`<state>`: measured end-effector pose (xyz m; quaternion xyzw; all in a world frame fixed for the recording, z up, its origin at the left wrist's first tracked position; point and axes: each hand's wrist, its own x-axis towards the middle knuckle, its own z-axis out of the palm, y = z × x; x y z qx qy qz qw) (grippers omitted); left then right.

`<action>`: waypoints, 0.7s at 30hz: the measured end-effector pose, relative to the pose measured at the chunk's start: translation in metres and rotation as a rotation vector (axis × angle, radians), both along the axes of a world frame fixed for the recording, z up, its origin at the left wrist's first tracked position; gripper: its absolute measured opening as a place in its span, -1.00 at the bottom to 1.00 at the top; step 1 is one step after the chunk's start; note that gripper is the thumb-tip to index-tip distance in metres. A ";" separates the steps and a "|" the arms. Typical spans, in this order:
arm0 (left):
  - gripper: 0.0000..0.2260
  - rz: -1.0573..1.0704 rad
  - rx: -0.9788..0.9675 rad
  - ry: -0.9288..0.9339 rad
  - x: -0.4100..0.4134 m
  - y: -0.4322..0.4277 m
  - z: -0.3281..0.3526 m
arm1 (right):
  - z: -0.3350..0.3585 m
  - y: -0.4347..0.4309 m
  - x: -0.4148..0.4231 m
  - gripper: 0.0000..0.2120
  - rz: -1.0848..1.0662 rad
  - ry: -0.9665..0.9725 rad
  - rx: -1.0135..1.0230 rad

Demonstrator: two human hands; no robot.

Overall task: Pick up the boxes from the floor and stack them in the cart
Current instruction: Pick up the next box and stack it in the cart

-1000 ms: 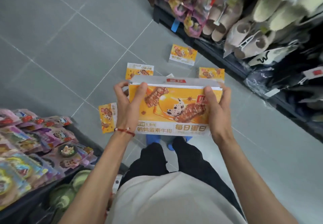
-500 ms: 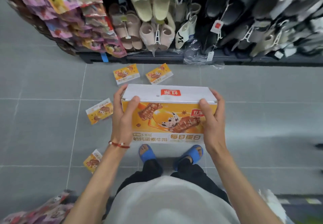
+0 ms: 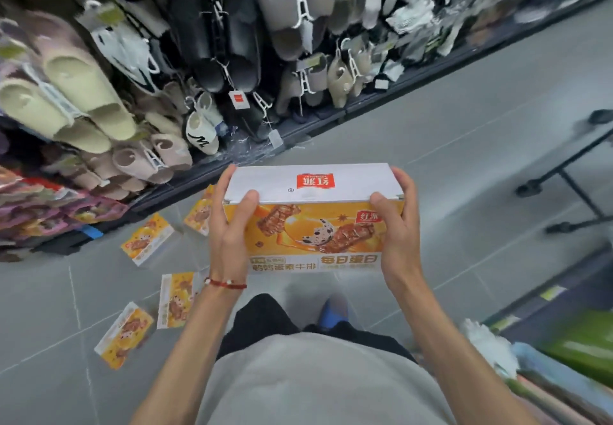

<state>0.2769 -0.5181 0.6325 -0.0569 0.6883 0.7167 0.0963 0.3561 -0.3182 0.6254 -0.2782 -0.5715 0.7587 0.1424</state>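
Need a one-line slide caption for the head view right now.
Both hands, left and right, carry an orange snack box above four boxes on the floor.

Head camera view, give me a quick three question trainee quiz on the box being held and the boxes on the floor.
1. True or false: both hands grip the held box.
2. How many boxes lie on the floor? A two, B four, C six.
3. Which wrist wears the red bracelet?

Key
1. True: the left hand and right hand hold its ends.
2. B: at and.
3. The left.
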 end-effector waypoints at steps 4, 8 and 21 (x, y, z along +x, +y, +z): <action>-0.51 -0.101 0.035 0.005 -0.027 0.077 0.001 | 0.000 0.063 -0.009 -0.52 -0.132 -0.020 0.020; -0.50 -0.217 0.028 0.022 -0.066 0.150 -0.003 | -0.001 0.119 -0.022 -0.40 -0.259 -0.046 0.000; -0.44 -0.688 0.028 -0.083 -0.196 0.412 0.003 | 0.004 0.298 -0.084 -0.37 -0.721 -0.058 -0.025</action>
